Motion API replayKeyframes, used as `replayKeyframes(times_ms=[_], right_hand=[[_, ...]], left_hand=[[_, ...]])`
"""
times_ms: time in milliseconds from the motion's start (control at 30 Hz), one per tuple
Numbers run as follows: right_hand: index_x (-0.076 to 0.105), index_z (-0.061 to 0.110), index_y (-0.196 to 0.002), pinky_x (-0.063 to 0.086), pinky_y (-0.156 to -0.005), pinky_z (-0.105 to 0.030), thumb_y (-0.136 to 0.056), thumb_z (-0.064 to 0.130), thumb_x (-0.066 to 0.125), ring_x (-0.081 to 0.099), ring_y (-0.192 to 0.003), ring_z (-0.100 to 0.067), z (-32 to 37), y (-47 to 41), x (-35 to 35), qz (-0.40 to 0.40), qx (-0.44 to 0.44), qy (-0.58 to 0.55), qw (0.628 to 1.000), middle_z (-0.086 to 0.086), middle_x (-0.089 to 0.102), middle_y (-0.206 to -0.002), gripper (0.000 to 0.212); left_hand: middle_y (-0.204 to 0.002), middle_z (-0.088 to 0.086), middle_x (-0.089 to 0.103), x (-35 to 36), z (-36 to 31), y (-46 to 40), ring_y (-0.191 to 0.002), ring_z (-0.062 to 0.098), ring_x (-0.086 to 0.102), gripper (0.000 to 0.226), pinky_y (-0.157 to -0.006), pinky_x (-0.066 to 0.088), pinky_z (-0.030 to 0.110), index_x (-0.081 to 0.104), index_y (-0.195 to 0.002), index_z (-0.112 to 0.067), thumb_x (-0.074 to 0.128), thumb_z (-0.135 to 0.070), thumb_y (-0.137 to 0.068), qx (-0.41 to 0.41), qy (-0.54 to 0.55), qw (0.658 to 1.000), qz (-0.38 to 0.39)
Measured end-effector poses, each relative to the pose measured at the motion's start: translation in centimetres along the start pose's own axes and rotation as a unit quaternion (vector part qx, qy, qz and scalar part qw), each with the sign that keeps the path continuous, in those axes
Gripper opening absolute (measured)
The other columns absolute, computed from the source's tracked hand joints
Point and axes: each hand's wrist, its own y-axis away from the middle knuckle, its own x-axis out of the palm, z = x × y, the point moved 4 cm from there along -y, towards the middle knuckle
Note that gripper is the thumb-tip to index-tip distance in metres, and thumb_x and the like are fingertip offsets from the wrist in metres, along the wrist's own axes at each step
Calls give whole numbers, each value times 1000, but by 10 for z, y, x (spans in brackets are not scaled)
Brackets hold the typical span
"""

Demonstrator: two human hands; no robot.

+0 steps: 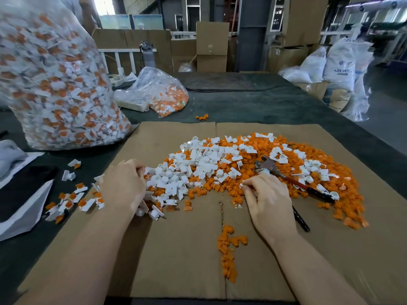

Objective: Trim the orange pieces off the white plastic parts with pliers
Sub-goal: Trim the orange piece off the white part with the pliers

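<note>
- A tall clear plastic sack (55,80), packed with white plastic parts that carry orange pieces, stands at the far left of the dark tabletop (253,102); a smaller clear plastic bag of orange scraps (163,93) lies just behind the flat brown cardboard sheet (176,249).
- Loose untrimmed white-and-orange plastic parts (72,199) are scattered off the cardboard's left edge, near the left hand (123,186).
- The left hand rests knuckles-up at the left end of the heap, its fingers (141,208) curled down among the parts (whether they actually grip one cannot be told, as the tips are hidden).
- The mixed heap of trimmed white plastic parts (198,166) and cut-off orange plastic pieces (259,183) fans across the middle of the cardboard; a thin trail of orange offcuts (229,256) runs down its centre seam.
- The right hand (268,201) pinches something small and white at its fingertips (244,184), thumb and forefinger closed together at the heap's near edge.
- The metal pliers with dark handles (293,181) lie on the heap just beyond the right hand, unheld, jaws pointing up-left.
- Judged from this, the work sits between cuts: sorting or fetching a fresh part. The next move likely calls for the left hand to lift an untrimmed part and the right to take up the pliers.
</note>
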Motion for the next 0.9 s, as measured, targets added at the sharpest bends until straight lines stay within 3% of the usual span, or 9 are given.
replayKeyframes(times_ms=[133, 233, 367, 533, 700, 900], right_hand=[[67, 7, -77, 45, -65, -40, -78, 3, 72, 58, -72, -25, -3, 1, 2, -5, 12, 27, 1000, -4, 61, -75, 6], [67, 9, -77, 42, -68, -38, -79, 5, 72, 58, -74, -25, -6, 2, 3, -7, 30, 46, 998, -3, 63, -76, 6], [68, 10, -79, 39, -72, -38, -78, 4, 72, 60, -76, -27, -8, 2, 3, -14, 54, 63, 996, -4, 64, -79, 7], [69, 10, -81, 38, -73, -39, -78, 3, 72, 59, -78, -28, -7, 0, 3, -13, 59, 77, 995, -5, 64, -81, 7], [70, 10, -84, 37, -74, -39, -79, 4, 70, 59, -81, -27, -7, 1, 2, -9, 63, 94, 994, -6, 65, -85, 7], [69, 12, -79, 35, -75, -37, -73, 0, 66, 58, -80, -24, -5, 2, 3, -4, 40, 84, 996, -3, 63, -82, 14]], left_hand=[[-114, 6, 59, 1, -7, 1, -111, 30, 42, 21, -90, 33, 43, 66, -110, -25, 51, -26, -95, 1, -53, 999, 8], [-112, 3, 58, 6, -33, 12, -110, 25, 41, 21, -91, 34, 38, 65, -112, -25, 54, -25, -93, 79, 15, 997, 2], [-104, -2, 62, 24, -74, 32, -101, 16, 49, 16, -87, 37, 27, 70, -104, -20, 59, -19, -91, 171, 142, 973, 66], [-107, -2, 63, 44, -108, 49, -102, 13, 50, 22, -93, 41, 26, 68, -111, -19, 59, -17, -91, 212, 195, 952, 100], [-131, -3, 49, 57, -138, 45, -119, 21, 36, 35, -98, 30, 34, 50, -134, -28, 41, -26, -100, 306, 57, 947, 77], [-129, -2, 48, 71, -152, 40, -116, 21, 34, 32, -93, 28, 36, 55, -128, -30, 39, -32, -100, 340, -11, 931, 133]])
